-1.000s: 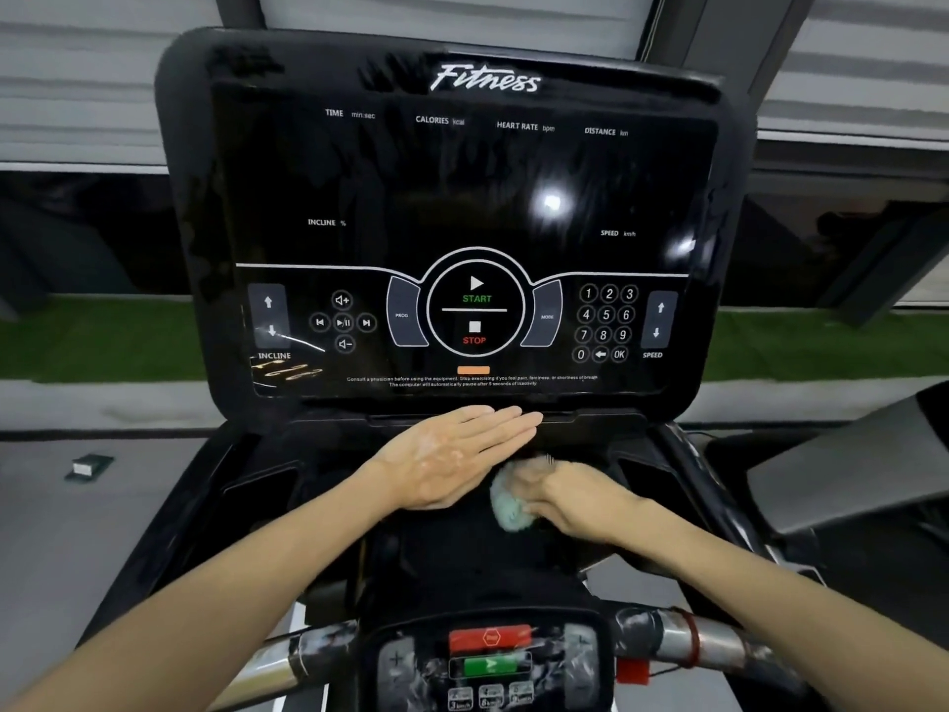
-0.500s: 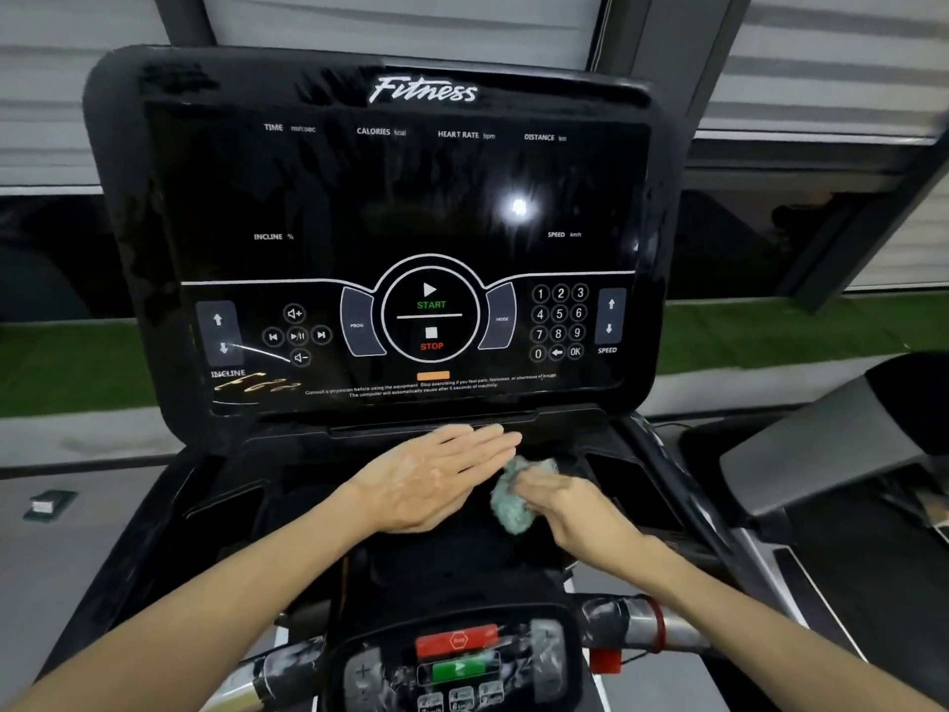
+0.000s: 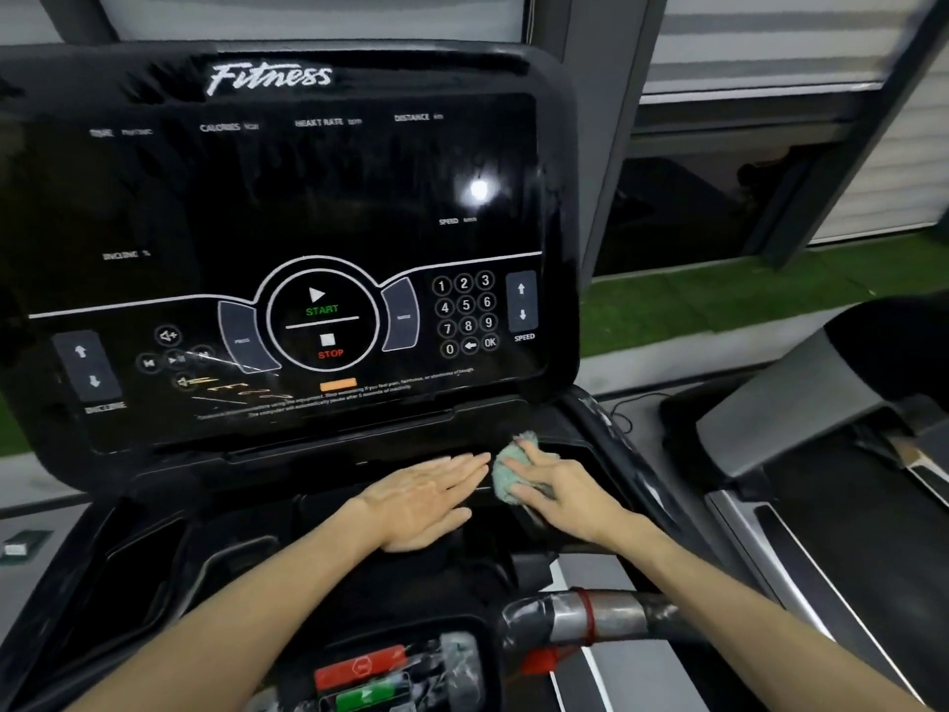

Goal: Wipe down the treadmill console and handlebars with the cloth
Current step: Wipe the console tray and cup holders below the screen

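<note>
A black shelf (image 3: 308,485) runs below the dark treadmill console (image 3: 308,197). On its right part, the fingers of the right hand (image 3: 560,485) curl round a bunched green cloth (image 3: 506,477), whose longer side runs toward the screen. Just beside it the left hand (image 3: 421,501) lies flat, its straight fingers pointing at the cloth and holding nothing.

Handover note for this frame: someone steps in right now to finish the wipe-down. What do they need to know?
Hands: left hand open, lying flat on the console tray; right hand grips the bunched cloth, pressed to the tray's right part beside the left fingertips.
Done: cannot tell how much; streaks show low on the left of the screen.
Left: likely those streaks, the rest of the tray, and the handlebar, which neither hand touches.
</note>
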### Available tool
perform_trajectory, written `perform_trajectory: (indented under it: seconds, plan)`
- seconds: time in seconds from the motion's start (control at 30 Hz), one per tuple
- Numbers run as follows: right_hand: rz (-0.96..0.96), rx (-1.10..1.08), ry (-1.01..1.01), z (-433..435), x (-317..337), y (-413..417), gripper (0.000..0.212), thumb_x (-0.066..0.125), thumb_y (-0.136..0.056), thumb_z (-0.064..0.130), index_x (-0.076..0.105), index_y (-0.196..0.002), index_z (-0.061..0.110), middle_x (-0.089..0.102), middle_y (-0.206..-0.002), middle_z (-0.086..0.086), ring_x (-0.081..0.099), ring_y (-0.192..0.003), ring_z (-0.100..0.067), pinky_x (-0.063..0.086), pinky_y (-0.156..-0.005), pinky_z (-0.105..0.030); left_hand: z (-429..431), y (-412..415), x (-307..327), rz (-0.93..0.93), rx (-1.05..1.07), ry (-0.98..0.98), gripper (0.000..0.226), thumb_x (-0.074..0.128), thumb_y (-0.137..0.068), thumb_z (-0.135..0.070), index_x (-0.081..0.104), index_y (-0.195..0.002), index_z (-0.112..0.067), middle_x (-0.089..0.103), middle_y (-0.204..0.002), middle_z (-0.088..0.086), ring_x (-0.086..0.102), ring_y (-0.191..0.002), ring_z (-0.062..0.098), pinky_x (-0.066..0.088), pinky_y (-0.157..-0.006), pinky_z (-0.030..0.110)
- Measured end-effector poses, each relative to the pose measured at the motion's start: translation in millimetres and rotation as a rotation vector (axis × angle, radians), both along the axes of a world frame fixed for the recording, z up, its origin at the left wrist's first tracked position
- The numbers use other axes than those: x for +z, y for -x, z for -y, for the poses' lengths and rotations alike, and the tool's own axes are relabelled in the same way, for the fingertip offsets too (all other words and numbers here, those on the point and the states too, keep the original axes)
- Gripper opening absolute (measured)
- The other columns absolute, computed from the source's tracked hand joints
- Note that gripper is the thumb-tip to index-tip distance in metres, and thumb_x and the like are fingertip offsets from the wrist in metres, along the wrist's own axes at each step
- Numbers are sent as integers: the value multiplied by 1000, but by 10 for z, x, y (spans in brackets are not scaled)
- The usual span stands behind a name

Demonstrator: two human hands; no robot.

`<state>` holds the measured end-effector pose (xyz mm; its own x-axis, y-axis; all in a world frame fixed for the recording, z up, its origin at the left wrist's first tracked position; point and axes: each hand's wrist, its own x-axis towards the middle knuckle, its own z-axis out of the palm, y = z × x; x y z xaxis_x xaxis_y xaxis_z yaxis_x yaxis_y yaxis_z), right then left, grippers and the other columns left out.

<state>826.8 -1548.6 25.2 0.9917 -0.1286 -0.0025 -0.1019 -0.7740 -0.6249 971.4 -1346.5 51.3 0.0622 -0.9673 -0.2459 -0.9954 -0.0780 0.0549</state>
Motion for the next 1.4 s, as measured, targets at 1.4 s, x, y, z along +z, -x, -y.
perform_trajectory:
  seconds: [1.4]
  plan:
    - [-163, -228, 140, 472, 66, 1195, 42, 46, -97, 41, 69, -115, 11, 66, -124, 0, 60, -116, -15, 46, -102, -31, 380, 231, -177, -107, 28, 104, 86, -15, -86, -64, -3, -155, -13, -11, -163, -1, -12, -149, 12, -19, -112, 23]
